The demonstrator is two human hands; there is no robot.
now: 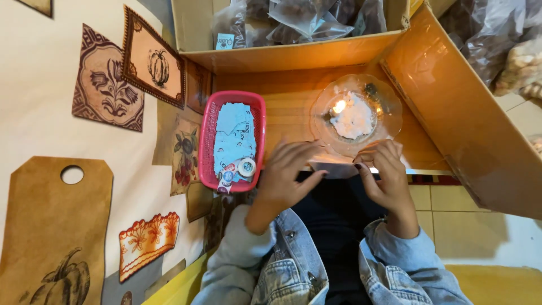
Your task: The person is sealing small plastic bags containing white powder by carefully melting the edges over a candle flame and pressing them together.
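My left hand (288, 175) and my right hand (387, 178) hold a small clear plastic bag (339, 167) between them, pinching its two ends at the near edge of the wooden surface. Just beyond the bag stands a clear glass dish (389, 96) with a lit candle flame (339, 106) and white melted wax (355, 117) in it. To the left of my left hand sits a pink plastic basket (210, 133) filled with light blue paper labels (234, 135) and a small roll of tape (247, 166). Both sleeves are denim.
A cardboard wall (457, 107) stands to the right of the dish. A cardboard box (192, 28) of filled clear bags is at the back. A patterned cloth (56, 130) with pumpkin and flower prints covers the left. More bagged goods (497, 39) lie at upper right.
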